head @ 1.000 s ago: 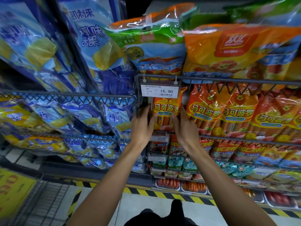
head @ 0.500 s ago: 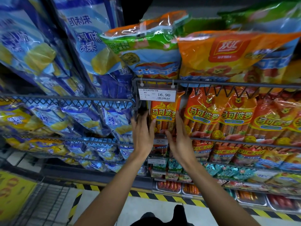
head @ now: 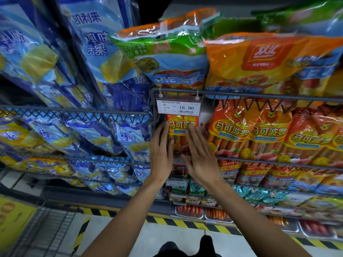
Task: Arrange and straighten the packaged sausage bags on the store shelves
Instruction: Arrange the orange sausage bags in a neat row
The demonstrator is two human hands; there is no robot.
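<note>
Both hands are reaching up to the leftmost orange sausage bag [head: 181,132], which is standing upright at the left end of the middle wire shelf, directly under the price tag [head: 175,107]. The left hand [head: 161,154] is lying flat along the bag's left edge with fingers straight and together, wedged against the dark shelf post [head: 153,115], so there is almost no room on that side. The right hand [head: 199,154] is pressing on the bag's right front with fingers straight and slightly spread; neither hand is curling around anything. To the bag's right a pale gap [head: 205,115] is showing between it and the next orange bag [head: 230,130], which is leaning in a close row with others. The shelf's front rail [head: 259,159] is crossing the bags' lower ends. Above, large bags [head: 259,62] are overhanging the upper rail [head: 259,93]. Blue bags [head: 89,130] are filling the neighbouring shelf on the left.
</note>
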